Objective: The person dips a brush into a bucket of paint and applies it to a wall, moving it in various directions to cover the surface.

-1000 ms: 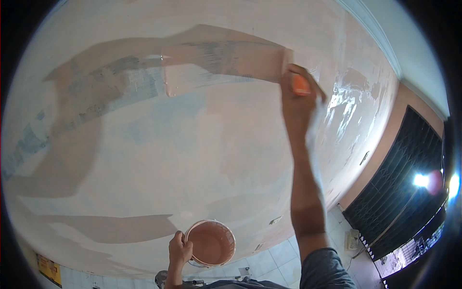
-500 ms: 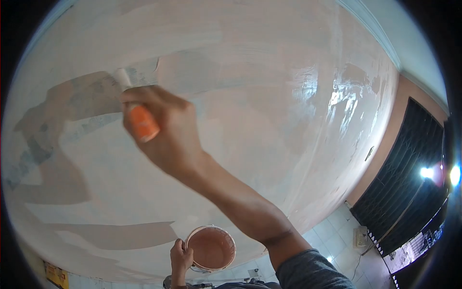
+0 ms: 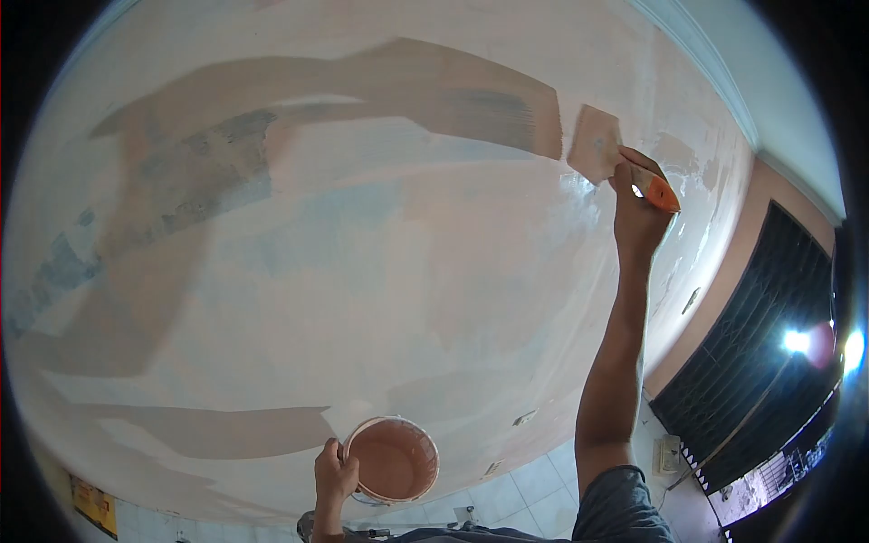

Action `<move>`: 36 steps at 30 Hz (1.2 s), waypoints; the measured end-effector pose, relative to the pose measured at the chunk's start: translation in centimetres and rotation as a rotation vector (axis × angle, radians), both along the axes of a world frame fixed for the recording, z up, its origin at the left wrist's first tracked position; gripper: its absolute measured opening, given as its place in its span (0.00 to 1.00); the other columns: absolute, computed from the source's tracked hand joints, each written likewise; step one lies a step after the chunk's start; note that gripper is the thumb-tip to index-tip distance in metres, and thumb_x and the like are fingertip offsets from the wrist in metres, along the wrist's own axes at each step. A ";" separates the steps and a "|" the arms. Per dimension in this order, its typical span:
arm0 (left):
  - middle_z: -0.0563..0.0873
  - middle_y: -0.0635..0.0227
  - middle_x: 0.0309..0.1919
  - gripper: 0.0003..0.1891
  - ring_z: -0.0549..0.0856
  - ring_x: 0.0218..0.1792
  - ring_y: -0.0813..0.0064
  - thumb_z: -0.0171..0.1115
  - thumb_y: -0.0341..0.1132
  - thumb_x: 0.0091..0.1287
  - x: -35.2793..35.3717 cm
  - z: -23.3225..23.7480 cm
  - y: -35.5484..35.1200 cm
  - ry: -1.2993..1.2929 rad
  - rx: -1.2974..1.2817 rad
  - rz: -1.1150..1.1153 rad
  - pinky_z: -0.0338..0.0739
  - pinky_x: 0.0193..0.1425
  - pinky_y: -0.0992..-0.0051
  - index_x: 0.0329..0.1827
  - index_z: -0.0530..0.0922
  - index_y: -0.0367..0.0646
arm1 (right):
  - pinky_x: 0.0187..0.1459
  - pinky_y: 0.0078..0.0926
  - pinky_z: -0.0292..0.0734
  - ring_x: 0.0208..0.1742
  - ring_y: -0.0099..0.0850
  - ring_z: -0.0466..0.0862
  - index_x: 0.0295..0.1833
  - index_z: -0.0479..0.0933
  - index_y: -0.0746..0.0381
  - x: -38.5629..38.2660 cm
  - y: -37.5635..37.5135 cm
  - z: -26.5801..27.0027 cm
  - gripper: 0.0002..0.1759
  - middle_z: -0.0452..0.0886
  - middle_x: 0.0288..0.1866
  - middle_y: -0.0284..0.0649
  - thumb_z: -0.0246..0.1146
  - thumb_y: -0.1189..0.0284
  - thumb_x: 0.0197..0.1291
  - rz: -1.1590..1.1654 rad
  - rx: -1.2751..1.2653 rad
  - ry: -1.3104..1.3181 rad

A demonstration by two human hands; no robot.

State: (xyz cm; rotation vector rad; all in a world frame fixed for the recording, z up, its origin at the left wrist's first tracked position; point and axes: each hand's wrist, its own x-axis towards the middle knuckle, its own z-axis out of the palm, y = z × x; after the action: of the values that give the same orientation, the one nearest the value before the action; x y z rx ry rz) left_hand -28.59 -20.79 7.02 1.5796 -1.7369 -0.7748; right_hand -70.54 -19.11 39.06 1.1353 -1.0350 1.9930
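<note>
My right hand [image 3: 643, 204] is closed around the orange handle of a putty knife [image 3: 595, 145], reached out to the upper right of the wall. Its broad, flat blade looks coated pinkish and lies at or close to the wall surface; contact cannot be made out. Low in the middle, my left hand [image 3: 335, 475] grips the rim of a round bucket [image 3: 393, 460], thumb over the edge. Pinkish material lies inside the bucket. The wall [image 3: 434, 271] is pale pink with grey-blue patches and shiny wet streaks on the right.
Dark folding shutters [image 3: 751, 344] stand at the right, with a bright lamp [image 3: 797, 341] in front. Pale floor tiles [image 3: 534, 489] run along the wall's base. A yellow box-like item [image 3: 93, 507] sits at the lower left. Shadows fall across the wall.
My right hand has swept with the putty knife from the upper left across to the upper right. My left hand and the bucket have shifted only slightly.
</note>
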 end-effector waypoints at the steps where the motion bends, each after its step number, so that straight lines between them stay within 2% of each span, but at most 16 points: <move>1: 0.77 0.53 0.21 0.07 0.80 0.25 0.52 0.55 0.29 0.51 -0.1 0.1 0.0 0.004 -0.004 -0.009 0.74 0.33 0.62 0.29 0.67 0.35 | 0.40 0.21 0.78 0.36 0.24 0.84 0.42 0.82 0.66 -0.6 0.2 0.1 0.08 0.85 0.36 0.37 0.65 0.78 0.56 -0.044 -0.002 -0.028; 4: 0.78 0.52 0.22 0.08 0.80 0.25 0.52 0.55 0.28 0.52 0.0 0.3 0.1 -0.021 0.010 -0.025 0.74 0.33 0.62 0.30 0.67 0.35 | 0.40 0.22 0.78 0.35 0.26 0.84 0.40 0.83 0.65 -1.2 -0.4 0.0 0.07 0.86 0.36 0.38 0.64 0.76 0.56 -0.218 -0.021 0.080; 7: 0.77 0.53 0.21 0.08 0.80 0.24 0.53 0.54 0.28 0.51 -0.2 0.4 0.3 0.003 0.000 -0.023 0.74 0.33 0.62 0.30 0.67 0.35 | 0.41 0.26 0.78 0.37 0.31 0.85 0.41 0.83 0.61 -0.6 -2.6 -1.2 0.07 0.85 0.37 0.41 0.66 0.75 0.55 -0.183 0.046 0.012; 9: 0.77 0.53 0.21 0.07 0.79 0.23 0.55 0.54 0.28 0.51 -0.5 0.4 0.4 0.066 0.015 -0.006 0.74 0.32 0.62 0.28 0.66 0.35 | 0.42 0.29 0.78 0.40 0.33 0.85 0.43 0.82 0.60 2.4 -3.8 -2.0 0.09 0.84 0.40 0.41 0.66 0.75 0.55 -0.207 0.010 0.105; 11: 0.76 0.53 0.20 0.07 0.78 0.22 0.56 0.54 0.28 0.51 -0.2 -0.8 -0.1 0.050 0.023 -0.004 0.73 0.31 0.62 0.28 0.66 0.35 | 0.41 0.32 0.78 0.40 0.36 0.83 0.45 0.79 0.61 5.8 -5.3 -3.0 0.11 0.82 0.41 0.42 0.65 0.78 0.54 -0.361 -0.004 0.305; 14: 0.75 0.54 0.20 0.07 0.77 0.21 0.57 0.53 0.27 0.51 -0.5 -0.5 -0.3 0.033 0.032 -0.016 0.73 0.30 0.63 0.27 0.65 0.35 | 0.38 0.36 0.78 0.39 0.40 0.81 0.44 0.77 0.67 13.7 -5.7 -3.8 0.14 0.80 0.40 0.45 0.62 0.83 0.48 -0.121 0.030 0.447; 15: 0.75 0.54 0.19 0.06 0.76 0.20 0.57 0.53 0.27 0.51 -0.6 -0.3 -0.4 0.035 0.034 -0.019 0.73 0.30 0.63 0.27 0.65 0.35 | 0.34 0.33 0.80 0.40 0.39 0.81 0.44 0.76 0.67 16.5 -5.2 -3.6 0.16 0.78 0.42 0.45 0.63 0.82 0.46 -0.118 -0.004 0.533; 17: 0.75 0.54 0.19 0.06 0.76 0.20 0.58 0.53 0.27 0.51 -0.5 -0.7 -0.5 0.007 0.009 -0.040 0.72 0.29 0.63 0.27 0.65 0.35 | 0.37 0.30 0.81 0.40 0.40 0.83 0.44 0.77 0.65 21.4 -4.2 -3.7 0.18 0.81 0.42 0.45 0.67 0.81 0.43 0.149 0.012 0.473; 19: 0.75 0.54 0.19 0.06 0.76 0.20 0.58 0.53 0.28 0.51 -0.6 -0.7 -0.5 -0.012 -0.025 -0.048 0.72 0.29 0.63 0.27 0.65 0.35 | 0.36 0.31 0.81 0.40 0.40 0.83 0.45 0.77 0.65 23.4 -4.0 -3.5 0.20 0.80 0.42 0.46 0.67 0.81 0.42 0.235 -0.027 0.465; 21: 0.75 0.54 0.19 0.07 0.76 0.20 0.57 0.54 0.28 0.51 -0.5 -0.5 -0.2 0.044 0.044 -0.016 0.72 0.30 0.63 0.27 0.66 0.35 | 0.37 0.30 0.81 0.39 0.38 0.84 0.45 0.77 0.65 22.0 -3.1 -3.3 0.18 0.81 0.42 0.45 0.67 0.84 0.45 0.318 -0.028 0.462; 23: 0.75 0.54 0.19 0.07 0.76 0.21 0.58 0.54 0.28 0.51 -0.5 0.7 0.3 0.065 0.049 -0.005 0.73 0.30 0.63 0.28 0.66 0.35 | 0.38 0.32 0.80 0.40 0.41 0.82 0.42 0.76 0.66 18.7 -3.9 -3.0 0.19 0.80 0.44 0.45 0.66 0.83 0.39 0.300 -0.165 0.463; 25: 0.75 0.54 0.20 0.07 0.76 0.21 0.58 0.54 0.28 0.51 -0.5 1.0 0.4 0.096 0.060 0.010 0.73 0.31 0.63 0.28 0.66 0.35 | 0.44 0.28 0.78 0.43 0.38 0.82 0.42 0.77 0.65 14.6 -2.7 -2.3 0.11 0.81 0.42 0.44 0.64 0.84 0.50 0.220 -0.139 0.334; 28: 0.76 0.54 0.20 0.07 0.78 0.23 0.55 0.54 0.29 0.52 -0.3 0.7 0.3 0.033 0.002 0.029 0.73 0.32 0.62 0.28 0.66 0.35 | 0.43 0.25 0.77 0.40 0.29 0.82 0.41 0.80 0.66 8.6 -2.1 -0.7 0.07 0.83 0.38 0.40 0.65 0.83 0.55 0.047 -0.149 0.141; 29: 0.76 0.53 0.21 0.07 0.79 0.24 0.53 0.54 0.29 0.52 -0.3 0.7 0.3 -0.019 -0.010 0.023 0.73 0.33 0.61 0.29 0.67 0.35 | 0.41 0.22 0.78 0.38 0.25 0.82 0.43 0.81 0.67 6.6 -1.9 -0.2 0.06 0.84 0.39 0.38 0.63 0.79 0.60 -0.125 -0.096 0.140; 33: 0.78 0.51 0.22 0.07 0.80 0.28 0.48 0.55 0.30 0.53 -0.3 0.6 0.3 -0.060 -0.039 0.032 0.73 0.34 0.59 0.30 0.68 0.36 | 0.39 0.26 0.78 0.34 0.31 0.84 0.41 0.83 0.62 3.9 -2.2 2.6 0.08 0.85 0.35 0.40 0.64 0.74 0.55 -0.406 0.017 0.097; 36: 0.78 0.51 0.23 0.08 0.80 0.29 0.47 0.55 0.30 0.53 -0.2 0.7 0.6 -0.035 -0.026 0.046 0.73 0.34 0.58 0.30 0.68 0.36 | 0.39 0.28 0.78 0.34 0.34 0.85 0.40 0.84 0.61 5.7 -3.0 3.9 0.08 0.85 0.35 0.41 0.64 0.73 0.55 -0.413 0.058 0.079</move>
State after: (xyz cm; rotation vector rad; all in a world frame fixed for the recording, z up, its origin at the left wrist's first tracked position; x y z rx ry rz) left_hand -28.83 -20.24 7.74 1.6198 -1.7221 -0.7033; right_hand -64.86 -22.10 42.98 0.9310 -1.1824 1.5904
